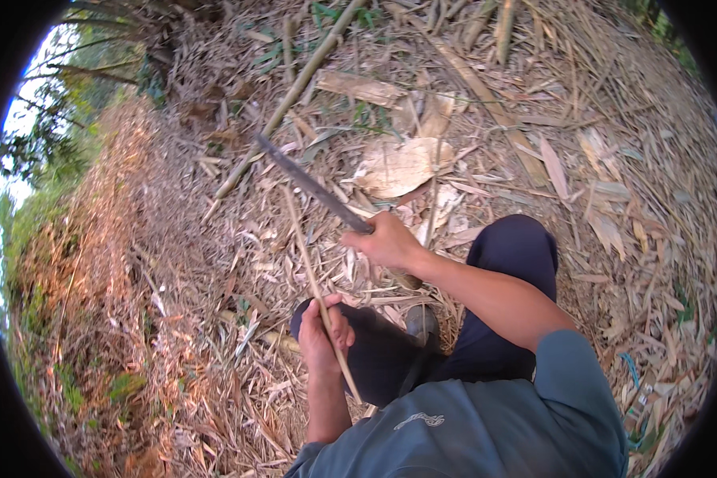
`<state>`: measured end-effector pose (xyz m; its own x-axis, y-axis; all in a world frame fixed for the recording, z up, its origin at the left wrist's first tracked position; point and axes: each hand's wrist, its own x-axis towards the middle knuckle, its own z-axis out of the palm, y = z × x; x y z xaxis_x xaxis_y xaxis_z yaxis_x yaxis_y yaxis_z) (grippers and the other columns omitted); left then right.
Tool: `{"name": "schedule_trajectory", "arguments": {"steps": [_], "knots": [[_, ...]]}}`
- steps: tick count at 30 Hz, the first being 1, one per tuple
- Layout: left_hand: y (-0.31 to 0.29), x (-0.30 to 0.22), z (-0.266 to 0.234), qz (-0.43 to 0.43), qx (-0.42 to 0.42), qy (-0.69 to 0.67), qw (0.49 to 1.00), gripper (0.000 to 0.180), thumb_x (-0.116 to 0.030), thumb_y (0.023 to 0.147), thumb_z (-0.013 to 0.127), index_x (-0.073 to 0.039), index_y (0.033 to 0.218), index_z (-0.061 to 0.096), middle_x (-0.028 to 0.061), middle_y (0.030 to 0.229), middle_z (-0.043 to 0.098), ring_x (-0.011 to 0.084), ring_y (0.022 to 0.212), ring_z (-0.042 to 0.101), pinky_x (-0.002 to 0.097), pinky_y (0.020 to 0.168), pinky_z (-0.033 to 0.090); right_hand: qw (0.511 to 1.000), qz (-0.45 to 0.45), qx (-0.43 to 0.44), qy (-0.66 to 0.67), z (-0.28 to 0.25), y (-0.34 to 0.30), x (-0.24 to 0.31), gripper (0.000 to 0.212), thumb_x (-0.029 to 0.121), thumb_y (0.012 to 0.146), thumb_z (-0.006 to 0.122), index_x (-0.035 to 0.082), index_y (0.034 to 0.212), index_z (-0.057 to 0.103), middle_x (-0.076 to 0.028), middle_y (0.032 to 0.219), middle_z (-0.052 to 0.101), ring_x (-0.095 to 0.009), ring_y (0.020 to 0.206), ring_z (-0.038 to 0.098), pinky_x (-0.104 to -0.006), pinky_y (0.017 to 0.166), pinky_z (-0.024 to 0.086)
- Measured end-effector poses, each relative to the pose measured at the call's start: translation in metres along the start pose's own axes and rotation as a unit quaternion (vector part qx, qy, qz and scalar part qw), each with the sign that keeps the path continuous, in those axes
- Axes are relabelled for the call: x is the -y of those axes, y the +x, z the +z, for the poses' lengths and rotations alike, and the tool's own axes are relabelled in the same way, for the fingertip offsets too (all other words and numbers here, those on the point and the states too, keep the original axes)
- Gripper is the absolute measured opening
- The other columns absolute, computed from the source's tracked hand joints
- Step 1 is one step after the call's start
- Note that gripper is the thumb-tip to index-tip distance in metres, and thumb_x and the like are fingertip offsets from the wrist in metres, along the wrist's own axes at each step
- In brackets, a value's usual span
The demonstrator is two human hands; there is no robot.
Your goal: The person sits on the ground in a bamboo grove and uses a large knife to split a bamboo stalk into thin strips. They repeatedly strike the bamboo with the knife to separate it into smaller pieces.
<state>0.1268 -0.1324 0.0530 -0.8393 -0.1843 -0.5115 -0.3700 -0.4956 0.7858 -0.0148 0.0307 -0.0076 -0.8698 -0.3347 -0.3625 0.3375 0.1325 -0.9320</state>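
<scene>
My right hand is closed around the near end of a long dark machete. Its blade points away to the upper left, and the grip is hidden in my fist. In my left hand, beside my left knee, a thin pale bamboo stick is gripped partway along. The stick slants from near my shirt up toward the blade. Its far end lies to the left of the blade, and the two look apart.
Dry bamboo leaves and sheaths cover the ground. A long bamboo pole lies beyond the blade, near a broad pale sheath. My bent right knee rises beside my right forearm. Blue cord lies at right; a brushy bank stands left.
</scene>
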Motion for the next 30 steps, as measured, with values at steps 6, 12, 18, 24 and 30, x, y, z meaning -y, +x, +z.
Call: {"name": "schedule_trajectory", "arguments": {"steps": [6,12,18,24,30], "knots": [[0.014,0.006,0.01,0.003,-0.046,0.043,0.998,0.044,-0.029,0.108,0.032,0.004,0.113,0.061,-0.0012,0.057,0.039,0.01,0.044,0.037,0.0275,0.045,0.041,0.993,0.008,0.037,0.112,0.0,0.007,-0.006,0.032,0.027,0.087,0.076,0.002,0.071,0.065,0.0,0.061,0.056,-0.007,0.048,0.048,-0.0267,0.044,0.038],[0.016,0.006,0.023,0.015,-0.056,0.059,0.997,0.041,-0.029,0.109,0.036,0.005,0.124,0.055,-0.0016,0.055,0.038,0.0084,0.041,0.034,0.0256,0.042,0.037,0.999,-0.036,-0.016,-0.024,-0.013,-0.005,0.008,0.036,0.032,0.08,0.074,-0.003,0.074,0.069,-0.009,0.053,0.057,-0.017,0.046,0.051,-0.0354,0.051,0.046],[0.018,0.001,0.028,0.038,-0.052,0.076,0.995,0.031,-0.029,0.108,0.04,-0.003,0.117,0.054,-0.0012,0.058,0.04,0.0076,0.041,0.035,0.0247,0.041,0.035,0.977,-0.142,-0.05,-0.148,-0.019,-0.018,0.022,0.031,0.03,0.075,0.071,0.0,0.081,0.074,-0.02,0.058,0.062,-0.035,0.056,0.065,-0.0416,0.061,0.053],[0.024,0.001,0.027,-0.004,-0.05,-0.064,0.997,0.026,-0.027,0.108,0.042,-0.005,0.106,0.057,-0.0009,0.065,0.043,0.0085,0.043,0.034,0.0267,0.042,0.035,0.975,-0.159,-0.005,-0.154,-0.014,-0.019,0.016,0.033,0.035,0.073,0.073,0.003,0.083,0.075,-0.02,0.06,0.064,-0.038,0.061,0.067,-0.0434,0.062,0.054],[0.018,-0.007,0.023,-0.023,0.001,-0.062,0.998,0.023,-0.025,0.108,0.042,-0.007,0.104,0.056,-0.0018,0.067,0.039,0.0069,0.044,0.032,0.0212,0.041,0.029,0.92,-0.272,-0.013,-0.282,-0.015,-0.017,0.016,0.026,0.03,0.066,0.073,0.005,0.074,0.07,-0.015,0.071,0.07,-0.034,0.069,0.071,-0.0439,0.066,0.057]]}}
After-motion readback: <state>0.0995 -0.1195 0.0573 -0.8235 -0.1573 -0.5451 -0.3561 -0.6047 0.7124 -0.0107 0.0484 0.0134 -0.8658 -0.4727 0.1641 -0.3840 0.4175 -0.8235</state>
